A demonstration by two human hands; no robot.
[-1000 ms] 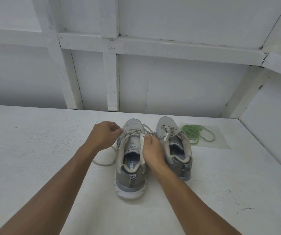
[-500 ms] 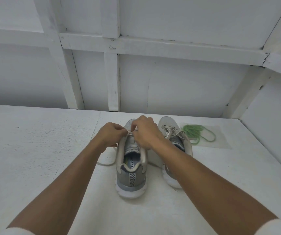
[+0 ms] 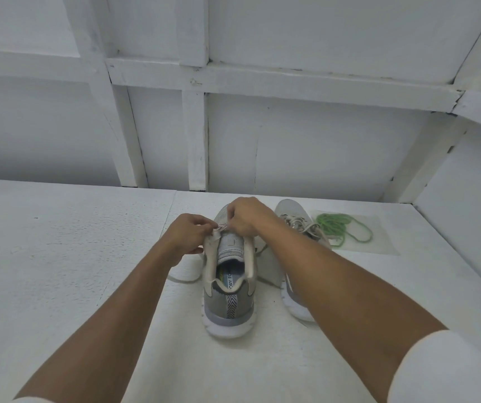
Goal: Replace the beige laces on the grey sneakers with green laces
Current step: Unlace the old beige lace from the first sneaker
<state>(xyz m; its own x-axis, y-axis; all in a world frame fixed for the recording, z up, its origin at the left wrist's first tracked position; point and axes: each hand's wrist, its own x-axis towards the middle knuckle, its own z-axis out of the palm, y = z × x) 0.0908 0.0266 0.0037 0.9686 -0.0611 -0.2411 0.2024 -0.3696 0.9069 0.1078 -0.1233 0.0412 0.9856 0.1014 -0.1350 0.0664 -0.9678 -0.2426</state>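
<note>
Two grey sneakers stand heel toward me on the white surface. The left sneaker (image 3: 229,298) has its tongue exposed, and a loose beige lace (image 3: 184,279) trails off its left side. My left hand (image 3: 188,237) pinches the lace at the shoe's left eyelet edge. My right hand (image 3: 243,215) pinches the lace over the upper eyelets, fingers curled. The right sneaker (image 3: 293,228) still carries tied beige laces and is partly hidden by my right forearm. A bundle of green laces (image 3: 339,228) lies on a clear plastic sheet (image 3: 378,242) at the right.
A white panelled wall with beams (image 3: 195,141) rises just behind the shoes. A side wall (image 3: 466,213) closes in on the right.
My right hand moved from the shoe's collar up to the eyelets near the toe, meeting my left hand there. The right sneaker is now partly covered by my forearm.
</note>
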